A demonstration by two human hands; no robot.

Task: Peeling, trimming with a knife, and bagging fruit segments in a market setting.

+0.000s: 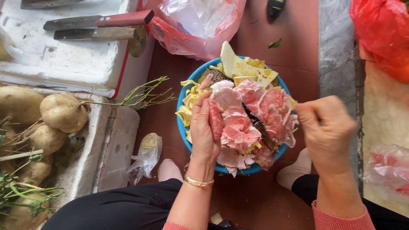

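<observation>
A blue bowl [184, 127] on the red tiled floor is heaped with thin pink meat slices [238, 127], yellow strips [189, 102] and pale wedges [238, 66]. My left hand [203, 127] rests on the heap's left side, fingers wrapped around a rolled pink meat slice [215, 119]. My right hand [327, 132] hovers at the bowl's right rim, fingers pinched together; it is blurred and I cannot see anything in it. A dark utensil [257, 125] lies across the meat between the hands.
A white foam box [64, 59] at upper left carries two knives [98, 21]. Potatoes [64, 113] and green stems fill a tray on the left. Plastic bags lie around: pink [191, 40], red [381, 34], small clear [147, 155]. My knees [128, 204] flank the bowl.
</observation>
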